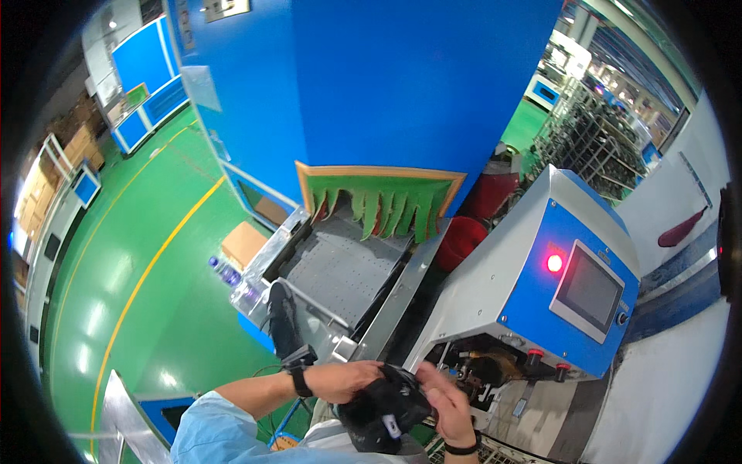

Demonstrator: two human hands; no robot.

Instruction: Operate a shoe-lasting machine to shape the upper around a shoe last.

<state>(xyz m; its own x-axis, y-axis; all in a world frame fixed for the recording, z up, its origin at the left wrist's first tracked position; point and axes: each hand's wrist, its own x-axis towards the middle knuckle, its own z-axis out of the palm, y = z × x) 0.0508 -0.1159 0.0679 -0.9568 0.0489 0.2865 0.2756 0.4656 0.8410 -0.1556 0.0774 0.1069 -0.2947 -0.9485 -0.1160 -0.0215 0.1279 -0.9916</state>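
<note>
A black shoe upper (380, 417) of soft material, with a small white tag on it, is bunched in front of my body. My left hand (349, 382) grips its upper left edge, the fingertips partly hidden behind the dark material. My right hand (448, 404) is at its right side, palm turned inward and fingers extended, slightly blurred. Whether those fingers touch the upper is hard to see. Both wrists wear black bands. To the right of my hands is a machine head (483, 375) with metal parts, under a blue and grey housing.
The housing carries a screen (591, 290), a lit red lamp (555, 264) and red buttons (535, 356). Ahead, a perforated plate (340, 267) leads to a blue cabinet (371, 85) with green curtain strips (386, 209). A dark shoe (284, 319), bottles (226, 271) and a carton (244, 243) are left.
</note>
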